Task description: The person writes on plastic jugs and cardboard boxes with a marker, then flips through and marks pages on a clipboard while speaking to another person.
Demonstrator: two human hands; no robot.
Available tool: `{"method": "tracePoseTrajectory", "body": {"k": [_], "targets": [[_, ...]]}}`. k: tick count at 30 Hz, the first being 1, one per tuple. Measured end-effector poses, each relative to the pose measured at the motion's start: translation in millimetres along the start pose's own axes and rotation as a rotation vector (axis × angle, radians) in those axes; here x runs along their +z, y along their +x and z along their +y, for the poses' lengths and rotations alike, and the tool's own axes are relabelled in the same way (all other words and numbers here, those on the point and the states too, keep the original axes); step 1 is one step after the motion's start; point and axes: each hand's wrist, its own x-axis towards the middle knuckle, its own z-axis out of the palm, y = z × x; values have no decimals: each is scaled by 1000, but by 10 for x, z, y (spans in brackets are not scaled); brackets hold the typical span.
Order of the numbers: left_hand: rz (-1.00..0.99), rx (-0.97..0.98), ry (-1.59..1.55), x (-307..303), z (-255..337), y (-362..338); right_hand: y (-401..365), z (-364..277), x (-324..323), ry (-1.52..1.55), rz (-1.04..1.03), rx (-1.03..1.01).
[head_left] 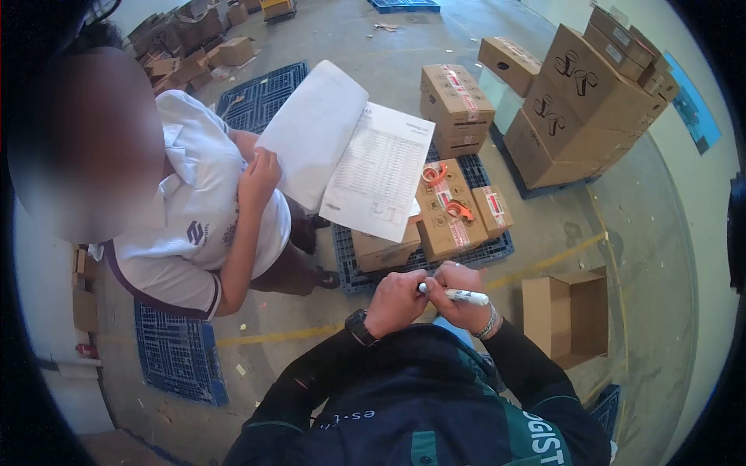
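Observation:
My right hand [464, 299] is closed around a white marker [466, 297], whose one end points toward my left hand. My left hand [396, 301], with a black watch at the wrist, has its fingers curled against the marker's other end; what its fingertips grip is too small to tell. Both hands are close together in front of my chest. Beyond them, a person in a white shirt [198, 194] holds an opened stack of papers [378, 171] with a printed table on the front sheet.
Taped cartons [447, 229] with two orange tape dispensers [458, 210] sit on a blue pallet [497, 247]. An open empty carton [566, 317] lies at the right. Tall stacked boxes [579, 101] stand behind. Another blue pallet [180, 353] is at the left.

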Motion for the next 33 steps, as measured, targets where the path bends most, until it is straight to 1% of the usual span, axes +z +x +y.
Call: {"method": "tracePoseTrajectory", "body": {"k": [2, 4, 5, 8, 11, 14, 15, 18, 19, 20, 21, 22, 23, 24, 25, 27, 30, 31, 32, 33], "targets": [[-39, -3, 24, -47, 37, -10, -11, -4, 30, 20, -8, 6], [-23, -48, 32, -48, 57, -31, -43, 27, 65, 25, 3, -12], [-37, -76, 20, -48, 70, -68, -74, 14, 81, 22, -9, 45], [-65, -72, -44, 26, -43, -109, -138, 20, 129, -1, -23, 78], [-125, -69, -131, 141, -136, -205, -191, 2, 56, 23, -33, 158], [-162, -85, -280, 163, -108, -267, -249, 64, -48, 64, 103, 69], [-237, -150, -238, 149, -161, -311, -288, 88, -156, 11, 48, 196], [-382, -122, -121, 138, -454, -434, -575, 79, -641, -157, -101, 643], [-393, -45, -84, 165, -621, -501, -709, 126, -779, -210, -180, 656], [-443, -141, -195, 178, -744, -562, -878, 199, -943, -265, -252, 692], [-501, -245, -190, 48, -634, -532, -1115, 275, -1057, -322, -279, 645], [-468, -243, -235, 122, -860, -632, -1346, 338, -1177, -379, -310, 602], [-483, -322, -265, 35, -748, -611, -1512, 346, -1317, -401, -406, 641], [-499, -356, -246, 46, -883, -647, -1652, 325, -1424, -408, -510, 661], [-494, -393, -230, 42, -936, -688, -1732, 203, -1502, -414, -577, 717], [-506, -408, -214, 14, -922, -664, -1670, 2, -1624, -404, -727, 758], [-534, -398, -189, 4, -898, -592, -1732, -124, -1532, -541, -773, 880], [-536, -391, -174, -23, -891, -571, -1856, -36, -1430, -590, -762, 921], [-562, -365, -190, -24, -915, -554, -2093, 183, -1279, -640, -868, 939], [-563, -347, -194, 21, -912, -539, -2053, 235, -1172, -694, -977, 926]]}}
